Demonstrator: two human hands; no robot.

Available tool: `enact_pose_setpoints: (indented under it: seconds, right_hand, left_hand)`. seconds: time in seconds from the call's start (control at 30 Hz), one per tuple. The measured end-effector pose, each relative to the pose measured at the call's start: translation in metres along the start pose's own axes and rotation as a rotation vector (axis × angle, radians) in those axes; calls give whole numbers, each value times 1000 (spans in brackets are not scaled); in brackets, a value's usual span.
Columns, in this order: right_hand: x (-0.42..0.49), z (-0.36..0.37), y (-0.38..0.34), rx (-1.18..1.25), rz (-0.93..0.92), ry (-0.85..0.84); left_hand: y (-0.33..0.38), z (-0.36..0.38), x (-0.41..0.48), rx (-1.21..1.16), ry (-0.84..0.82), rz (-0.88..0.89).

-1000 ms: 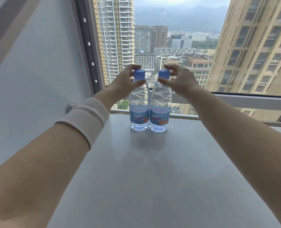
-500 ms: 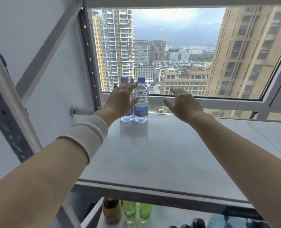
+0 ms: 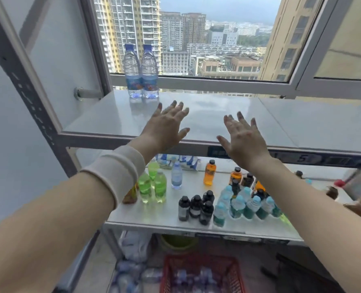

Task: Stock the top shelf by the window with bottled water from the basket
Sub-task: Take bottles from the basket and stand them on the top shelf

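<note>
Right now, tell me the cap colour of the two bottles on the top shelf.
Both caps are blue; the head view shows them best.

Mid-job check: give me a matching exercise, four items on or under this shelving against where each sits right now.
Things:
1. pair of clear plastic water bottles with blue caps
2. red plastic mesh basket
3. green plastic drink bottles
4. dark bottles with black caps

Places:
A. lowest, beneath both shelves
B. grey top shelf, back left corner
C. white middle shelf, left end
D. middle shelf, front centre

Pairs: 1-B, 2-A, 3-C, 4-D
</note>
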State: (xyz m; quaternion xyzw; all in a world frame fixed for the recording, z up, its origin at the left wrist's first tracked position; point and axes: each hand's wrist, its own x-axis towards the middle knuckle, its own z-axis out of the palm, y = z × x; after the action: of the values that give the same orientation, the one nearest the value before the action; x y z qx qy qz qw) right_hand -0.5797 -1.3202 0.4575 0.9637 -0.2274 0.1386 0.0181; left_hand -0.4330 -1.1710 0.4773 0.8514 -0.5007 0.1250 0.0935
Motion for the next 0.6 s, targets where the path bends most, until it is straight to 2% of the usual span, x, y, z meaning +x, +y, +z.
enact_pose_setpoints:
  seconds: [0.23,0.43,0.6]
  right_hand:
    - [-98,32,-10,17,50,-29]
    - [-186,104,-17,46,127,-275]
    - [-244,167,1,63,150,-403]
  left_hand:
    - [38,28,-83,-109,4,56]
    - [56,104,-161,-147,-273,-59]
    - [78,170,-197,-228,-469,-138]
